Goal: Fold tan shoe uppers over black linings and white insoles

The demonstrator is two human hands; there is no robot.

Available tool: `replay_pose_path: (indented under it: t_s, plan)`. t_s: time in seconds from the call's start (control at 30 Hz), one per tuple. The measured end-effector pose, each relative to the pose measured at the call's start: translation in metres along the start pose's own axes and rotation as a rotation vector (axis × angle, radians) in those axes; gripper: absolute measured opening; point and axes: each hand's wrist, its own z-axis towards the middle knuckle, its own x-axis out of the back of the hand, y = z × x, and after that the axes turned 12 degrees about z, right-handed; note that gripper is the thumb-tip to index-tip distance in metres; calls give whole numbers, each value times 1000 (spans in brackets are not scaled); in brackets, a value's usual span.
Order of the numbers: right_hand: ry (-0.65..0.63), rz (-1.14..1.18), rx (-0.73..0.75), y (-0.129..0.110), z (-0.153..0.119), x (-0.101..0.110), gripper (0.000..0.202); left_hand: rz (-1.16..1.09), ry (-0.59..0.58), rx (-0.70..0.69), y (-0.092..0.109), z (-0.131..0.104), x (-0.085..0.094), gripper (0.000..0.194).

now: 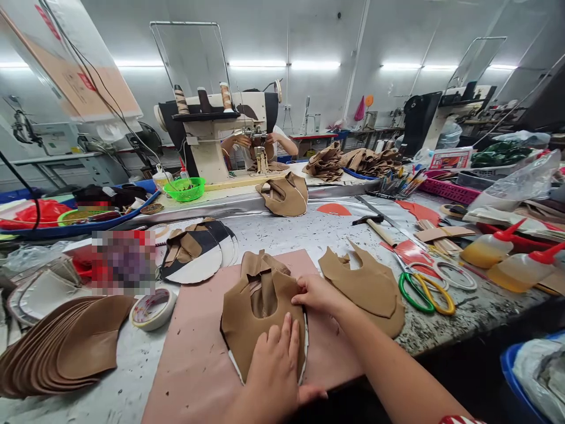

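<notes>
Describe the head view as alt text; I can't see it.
The left hand rests on a brown piece with a cutout while the right hand holds its right edge, on a pink sheet. A tape roll and stacked brown pieces sit left, scissors right; behind, another person's hands are at a sewing machine.

Bottom right, a red sleeve is showing white pointed markings. Left hand and right hand are showing bare.

The cut piece is tan with white lower edges, the mat pink, the small basket green
</notes>
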Motion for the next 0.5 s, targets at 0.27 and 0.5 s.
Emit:
replay_pose_path:
  t_s: [0.27,0.5]
  plan:
    - [-75,52,95,-10,-6,9,42,-128,-99,-109,-19,17,1,83]
    - [-224,116,101,-10,-8,15,18,-50,-25,-297,-20,-7,-11,77]
